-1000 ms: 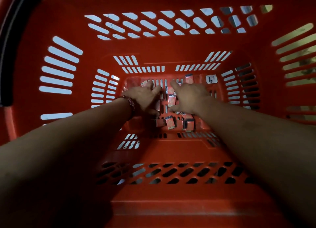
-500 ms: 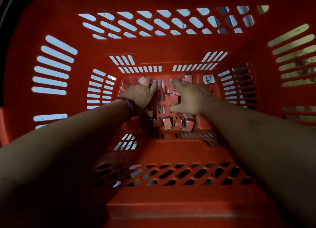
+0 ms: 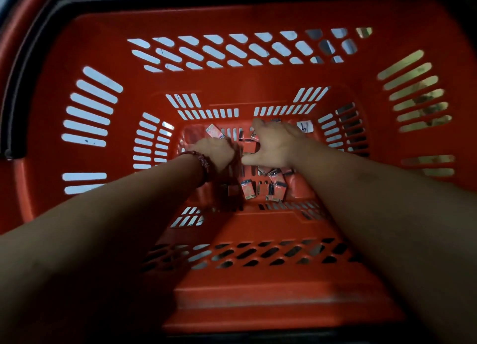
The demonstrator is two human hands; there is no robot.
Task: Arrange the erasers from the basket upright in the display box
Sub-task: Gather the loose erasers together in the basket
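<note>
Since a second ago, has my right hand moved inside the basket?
Yes: the right hand has slid toward the far wall of the basket, now right beside the white label.

Inside the red basket (image 3: 258, 91) our left hand (image 3: 215, 154) curls at nine o'clock, our right hand (image 3: 276, 145) spreads flat at three, and loose erasers (image 3: 278, 187) lie toward six o'clock.

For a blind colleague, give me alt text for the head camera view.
Both hands reach into a red slotted plastic basket with small red-wrapped erasers scattered on its floor. The left hand, wearing a red bead bracelet, curls over them; the right hand spreads open.
</note>
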